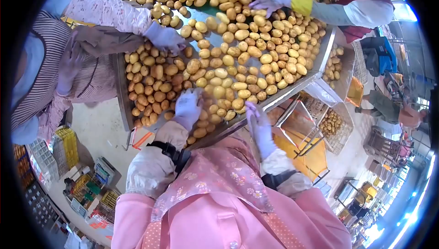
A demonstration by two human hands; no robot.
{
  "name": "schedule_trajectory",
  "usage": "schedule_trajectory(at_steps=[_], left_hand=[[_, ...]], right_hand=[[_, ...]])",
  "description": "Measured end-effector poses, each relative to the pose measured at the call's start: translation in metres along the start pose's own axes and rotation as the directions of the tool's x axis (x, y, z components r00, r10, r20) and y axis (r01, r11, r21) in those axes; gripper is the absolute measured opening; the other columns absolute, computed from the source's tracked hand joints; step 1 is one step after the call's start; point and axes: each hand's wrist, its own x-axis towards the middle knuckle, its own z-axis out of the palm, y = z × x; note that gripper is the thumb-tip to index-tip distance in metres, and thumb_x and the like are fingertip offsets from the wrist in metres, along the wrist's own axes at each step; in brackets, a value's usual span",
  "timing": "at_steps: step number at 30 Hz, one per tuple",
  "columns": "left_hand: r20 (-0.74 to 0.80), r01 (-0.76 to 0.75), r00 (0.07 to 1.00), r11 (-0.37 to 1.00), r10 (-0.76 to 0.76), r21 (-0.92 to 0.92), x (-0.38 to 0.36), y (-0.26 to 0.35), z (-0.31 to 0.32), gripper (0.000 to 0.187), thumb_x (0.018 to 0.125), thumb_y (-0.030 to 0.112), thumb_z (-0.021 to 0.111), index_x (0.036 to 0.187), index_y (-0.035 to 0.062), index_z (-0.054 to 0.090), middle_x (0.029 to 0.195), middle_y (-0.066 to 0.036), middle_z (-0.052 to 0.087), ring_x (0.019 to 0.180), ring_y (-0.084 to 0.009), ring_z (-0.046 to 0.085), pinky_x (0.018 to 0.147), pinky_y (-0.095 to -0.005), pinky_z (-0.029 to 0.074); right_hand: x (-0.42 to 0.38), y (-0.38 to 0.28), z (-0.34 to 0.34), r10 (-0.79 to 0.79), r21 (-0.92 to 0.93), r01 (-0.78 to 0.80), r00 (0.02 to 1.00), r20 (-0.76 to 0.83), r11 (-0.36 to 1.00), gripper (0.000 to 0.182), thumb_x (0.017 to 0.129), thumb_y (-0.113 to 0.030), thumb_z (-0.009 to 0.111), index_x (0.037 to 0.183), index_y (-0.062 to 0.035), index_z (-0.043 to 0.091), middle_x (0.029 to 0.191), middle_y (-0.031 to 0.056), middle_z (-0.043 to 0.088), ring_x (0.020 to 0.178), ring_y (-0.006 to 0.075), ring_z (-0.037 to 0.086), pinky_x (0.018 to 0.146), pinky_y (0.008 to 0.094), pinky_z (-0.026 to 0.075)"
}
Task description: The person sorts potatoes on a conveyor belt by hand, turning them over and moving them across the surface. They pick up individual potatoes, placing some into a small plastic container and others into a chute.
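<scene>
- Reaches palm-down among the potatoes (240,85) with the gloved left hand (186,107), fingers extended and slightly spread.
- Shows no potato clearly pinched in that grip; cannot tell of anything touched or pressed beneath the palm.
- Holds the gloved right hand (259,129) by the near metal rim (274,99) of the table, fingers nearly straight and pressed close together, with nothing visibly gripped.
- Finds potatoes on both sides of the left grip: a dense heap to its left, a looser spread to its right and ahead, and some just beyond the right fingertips, inside the rim.
- Suggests, from blur on the potatoes just right of the left hand, rolling or sliding there; looks, as a judgement, like the middle of handling loose potatoes by hand, not lifting any single one.
- Calls, for a next contact, for light, flat fingers on the left and room for rolling; calls on the right for care around the hard rim, with potatoes close to the edge.
- Leaves a co-worker's hand (167,39) ahead of the left grip, near enough for crossing reaches, and another person's hand (272,2) well ahead of the right grip, over the far potatoes.
- Shows more potatoes in a crate (342,143) outside the rim, well to the right of the right grip.
</scene>
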Motion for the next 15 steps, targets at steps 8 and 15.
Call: schedule_trajectory(at_steps=[8,15], left_hand=[[-0.132,-0.565,0.824,0.814,0.551,-0.134,-0.056,0.031,-0.005,0.051,0.093,0.023,0.062,0.141,0.0074,0.054,0.126,-0.021,0.062,0.117,-0.0413,0.061,0.105,-0.0442,0.048],[0.246,-0.163,0.945,0.962,0.216,-0.22,-0.074,-0.045,-0.035,0.036,0.093,0.02,0.061,0.128,0.0107,0.065,0.134,-0.018,0.059,0.121,-0.0396,0.057,0.104,-0.0469,0.047]], right_hand=[[0.012,-0.003,0.034,0.373,-0.311,-0.282,0.883,0.285,0.907,0.033,0.102,-0.019,0.058,0.134,-0.0078,0.06,0.116,0.0032,0.067,0.1,0.0127,0.064,0.088,0.0285,0.053],[0.008,-0.006,-0.298,-0.381,-0.769,-0.41,0.692,-0.613,0.491,0.056,0.091,-0.027,0.071,0.138,0.0002,0.057,0.133,0.0234,0.062,0.129,0.0373,0.054,0.113,0.0472,0.039]])
